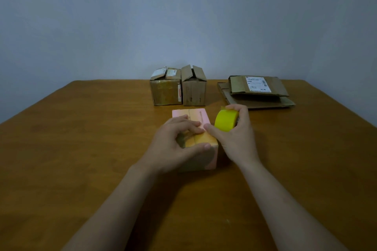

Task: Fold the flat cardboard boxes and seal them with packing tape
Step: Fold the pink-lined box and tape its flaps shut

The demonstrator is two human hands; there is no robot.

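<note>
Two bare forearms reach in from the near edge over a smooth brown wooden table (81,149) with a faint grain. The left hand (177,142) lies on a small pale pink cardboard box (195,114) that stands closed at the middle of the table. Its fingers stretch nearly flat across the top and the thumb presses at the near upper edge; they are not wrapped round anything. Under the fingers a glossy yellowish strip of tape (206,138) runs along the seam where the top flaps meet. Whether anything is inside the box cannot be told.

Just right of the box, the right hand (236,138) grips a yellow roll of packing tape (226,120), its fingers curled over the top and its thumb reaching toward the box. The roll is a thick, smooth ring held on edge above the table.

Farther back stand two small brown cardboard cubes, touching side by side. The left brown box (166,91) is wrapped in shiny tape and carries white labels; the right brown box (193,91) is plain matte card with its top flaps raised and a gap between them. Its contents are hidden.

To the right lies a stack of flat, unfolded cardboard boxes (257,102), the uppermost bearing a white printed shipping label (258,84). Behind the table rises a plain blue-grey wall (183,16).
</note>
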